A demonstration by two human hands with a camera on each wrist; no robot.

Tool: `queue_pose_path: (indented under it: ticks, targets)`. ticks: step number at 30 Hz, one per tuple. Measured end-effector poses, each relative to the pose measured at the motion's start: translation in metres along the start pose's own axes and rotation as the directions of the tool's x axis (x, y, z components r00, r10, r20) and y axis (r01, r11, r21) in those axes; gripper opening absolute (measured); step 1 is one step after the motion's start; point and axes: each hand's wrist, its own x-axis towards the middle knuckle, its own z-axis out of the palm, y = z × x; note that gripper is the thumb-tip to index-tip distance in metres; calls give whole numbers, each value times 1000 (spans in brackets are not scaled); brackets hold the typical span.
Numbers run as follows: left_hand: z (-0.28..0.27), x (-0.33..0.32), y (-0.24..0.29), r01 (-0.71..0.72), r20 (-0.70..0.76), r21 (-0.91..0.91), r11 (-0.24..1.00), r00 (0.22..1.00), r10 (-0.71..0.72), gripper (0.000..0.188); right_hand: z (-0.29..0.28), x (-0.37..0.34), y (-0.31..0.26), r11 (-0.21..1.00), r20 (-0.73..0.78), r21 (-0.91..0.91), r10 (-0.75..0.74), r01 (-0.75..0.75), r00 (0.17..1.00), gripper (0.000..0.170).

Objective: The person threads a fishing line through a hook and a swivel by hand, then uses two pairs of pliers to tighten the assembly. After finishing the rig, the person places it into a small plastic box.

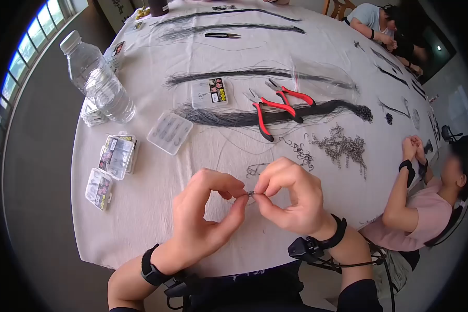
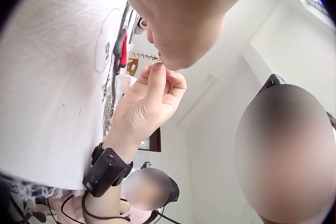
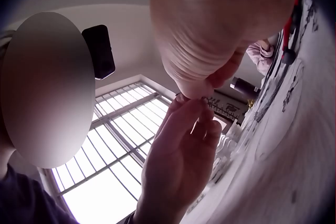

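My left hand (image 1: 195, 221) and right hand (image 1: 301, 208) meet fingertip to fingertip near the table's front edge. Thumbs and forefingers of both pinch a small dark metal link (image 1: 251, 193). In the left wrist view a thin string of small metal links (image 2: 145, 56) runs from the fingertips toward the table. Beyond the hands lie loose fish hooks (image 1: 299, 153) and a tangled heap of metal links (image 1: 343, 148). Fingertips hide most of the pinched piece.
Red-handled pliers (image 1: 265, 122) lie on bundles of dark line (image 1: 218, 117). Hook boxes (image 1: 170, 132) and a water bottle (image 1: 101, 80) stand at left. Black snips (image 1: 221, 36) lie farther back. A person in pink (image 1: 431, 210) sits at right; another is at the far right.
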Motion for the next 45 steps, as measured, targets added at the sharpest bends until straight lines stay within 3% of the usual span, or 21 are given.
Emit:
queue_pose_path:
  ticks: [2, 5, 11, 14, 21, 23, 27, 29, 36, 38, 42, 45]
  targets:
    - [1, 2, 2, -140, -18, 115, 983, 990, 143, 39, 1, 0, -1, 998, -12, 50, 50, -49, 999, 29]
    - [1, 6, 6, -234, -33, 212, 949, 969, 246, 38, 4, -2, -2, 990, -26, 90, 110, -107, 994, 29]
    - [2, 8, 6, -287, -51, 300, 910, 948, 315, 38, 7, -3, 0, 986, -46, 112, 126, -120, 991, 30]
    - [5, 8, 8, -251, -106, 283, 926, 951, 290, 31, 9, -4, 1, 987, -67, 118, 121, -112, 990, 30]
    - [7, 6, 8, -277, -71, 257, 926, 950, 303, 31, 9, -5, 1, 986, -93, 117, 129, -118, 987, 29]
    - [6, 3, 8, -127, -118, 173, 977, 982, 149, 29, 10, -5, 0, 978, -104, 163, 146, -128, 984, 28]
    - [5, 6, 6, -5, -105, 95, 995, 994, 15, 26, 10, -5, 1, 975, -110, 183, 145, -123, 983, 28]
    - [5, 6, 4, 53, -26, 25, 998, 998, -53, 24, 10, -5, 1, 978, -120, 180, 131, -108, 984, 27]
    - [9, 4, -5, 27, -8, -17, 999, 1000, -27, 21, 12, -5, 1, 985, -139, 143, 121, -101, 983, 27]
    - [11, 3, -5, 59, -64, -131, 990, 996, -68, 18, 13, -5, 1, 985, -142, 140, 123, -104, 982, 27]
    - [12, 1, -3, 64, -83, -111, 992, 994, -74, 17, 13, -4, -1, 986, -131, 132, 124, -106, 984, 27]
    - [11, 2, -1, -18, -119, -26, 999, 993, 15, 20, 14, -4, -1, 988, -136, 120, 110, -94, 985, 27]
